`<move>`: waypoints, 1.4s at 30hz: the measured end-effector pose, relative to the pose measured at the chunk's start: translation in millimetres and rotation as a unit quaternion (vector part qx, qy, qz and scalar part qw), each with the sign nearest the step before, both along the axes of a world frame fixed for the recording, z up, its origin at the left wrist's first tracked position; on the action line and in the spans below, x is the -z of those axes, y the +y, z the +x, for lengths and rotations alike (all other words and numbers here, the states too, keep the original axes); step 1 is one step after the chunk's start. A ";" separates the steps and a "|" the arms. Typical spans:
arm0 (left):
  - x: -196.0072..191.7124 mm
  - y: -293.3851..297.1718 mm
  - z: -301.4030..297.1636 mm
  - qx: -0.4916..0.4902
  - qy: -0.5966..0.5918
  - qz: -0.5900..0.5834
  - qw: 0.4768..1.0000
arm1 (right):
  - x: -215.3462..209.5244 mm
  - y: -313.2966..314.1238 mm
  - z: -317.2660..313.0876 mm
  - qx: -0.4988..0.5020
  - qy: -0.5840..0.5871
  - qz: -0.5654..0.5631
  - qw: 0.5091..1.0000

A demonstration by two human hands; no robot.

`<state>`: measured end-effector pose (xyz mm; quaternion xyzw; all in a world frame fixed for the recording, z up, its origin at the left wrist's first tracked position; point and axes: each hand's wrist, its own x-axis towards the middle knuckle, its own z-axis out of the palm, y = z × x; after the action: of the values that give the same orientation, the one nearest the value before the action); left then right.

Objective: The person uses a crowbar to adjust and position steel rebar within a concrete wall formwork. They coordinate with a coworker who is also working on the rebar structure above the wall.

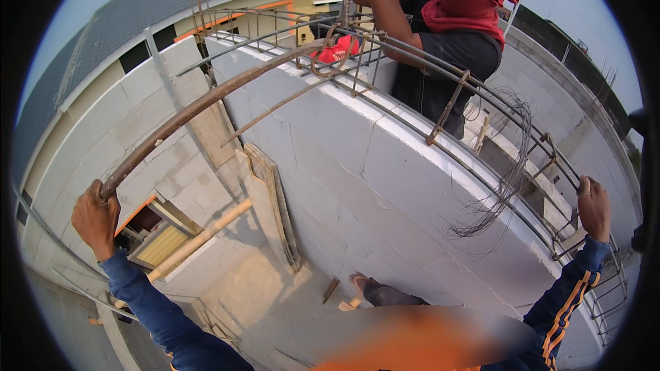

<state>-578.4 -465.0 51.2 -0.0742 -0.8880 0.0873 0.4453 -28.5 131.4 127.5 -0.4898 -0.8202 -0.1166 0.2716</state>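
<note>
Rusty metal bar (192,113) slants out over the left side of the grey block wall (323,158), its far end meeting the rebar cage (447,110) along the wall's top. Closed fingers of the left hand (96,220) wrap its near end, well apart from the wall. At the wall's right end, the right hand (595,209) curls around the cage; its exact hold I cannot tell. Tangled tie wire (515,172) drapes over the wall's top edge; a co-worker (460,51) sits behind it.
</note>
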 end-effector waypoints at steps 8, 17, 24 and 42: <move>33.7 -10.0 -31.4 0.080 0.144 0.019 0.986 | 8.9 5.8 16.0 0.092 0.069 0.050 0.992; 82.0 -21.0 -59.5 0.057 0.132 0.054 0.988 | 11.0 10.7 32.7 0.093 0.119 0.124 0.981; 126.9 -16.9 -70.1 0.078 0.139 0.095 0.983 | 8.3 15.6 38.6 0.108 0.133 0.126 0.977; 211.5 31.9 -77.9 0.061 0.183 0.092 0.977 | -3.7 24.5 70.3 0.155 -0.035 0.146 0.977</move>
<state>-656.3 -433.1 -160.3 -0.0695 -0.7894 -0.0093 0.6098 41.9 155.9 131.2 -0.5616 -0.7177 -0.2926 0.2897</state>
